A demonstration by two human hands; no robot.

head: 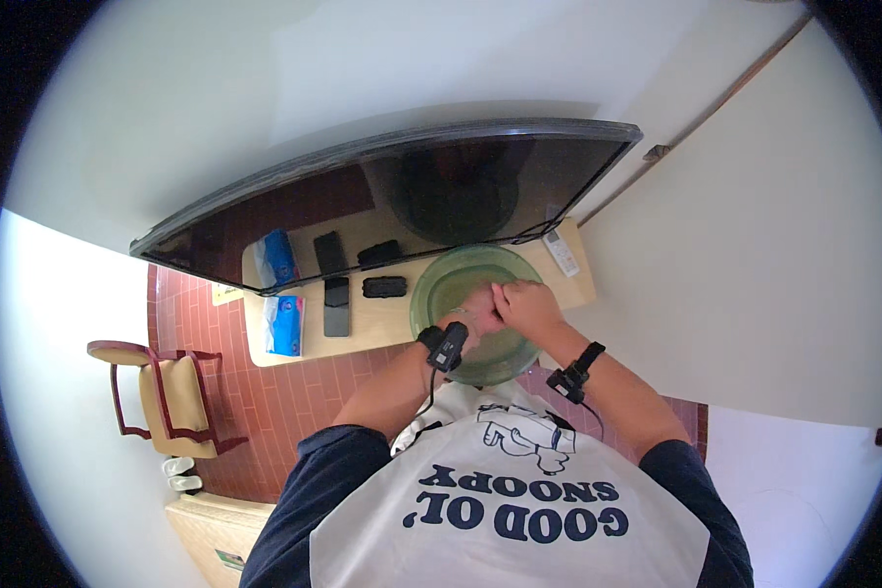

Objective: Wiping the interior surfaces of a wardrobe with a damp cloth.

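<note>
My left hand (481, 307) and my right hand (527, 303) meet above a round green basin (428, 283). The right hand's fingers are curled, its thumb side pressed against the left hand. Whether anything is held between them is hidden. Part of the left hand and its wrist lie over the basin's inside, which looks as though it may hold water. Each wrist carries a small black device on a strap, with a cable running back along the arm.
The basin stands on a pale wooden table (320, 349). On it lie a blue tissue pack (285, 325), a dark phone-like slab (336, 307), a black case-like object (384, 287) and a white remote control (561, 253). Behind is a television (382, 198); a chair (176, 397) stands left.
</note>
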